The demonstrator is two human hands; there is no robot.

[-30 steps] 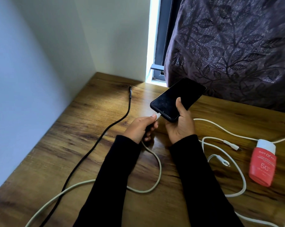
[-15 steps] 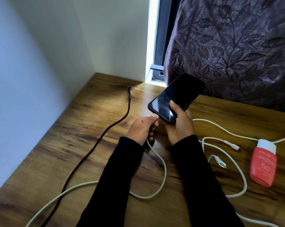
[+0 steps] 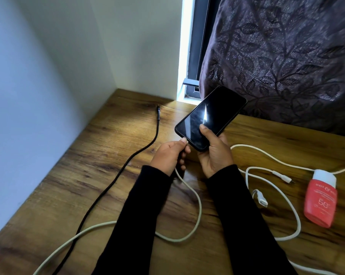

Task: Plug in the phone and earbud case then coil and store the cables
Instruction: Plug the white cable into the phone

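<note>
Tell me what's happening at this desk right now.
A person holds a black phone in the right hand and brings a white cable end to its bottom edge with the left hand. A black cable, another white cable and a red tube lie on the wooden desk.

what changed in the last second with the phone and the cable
The left hand pushed the white cable plug up to the phone's bottom edge; the exposed plug tip is now hidden. The right hand kept its grip on the phone. Black cable and red bottle stayed put.
</note>
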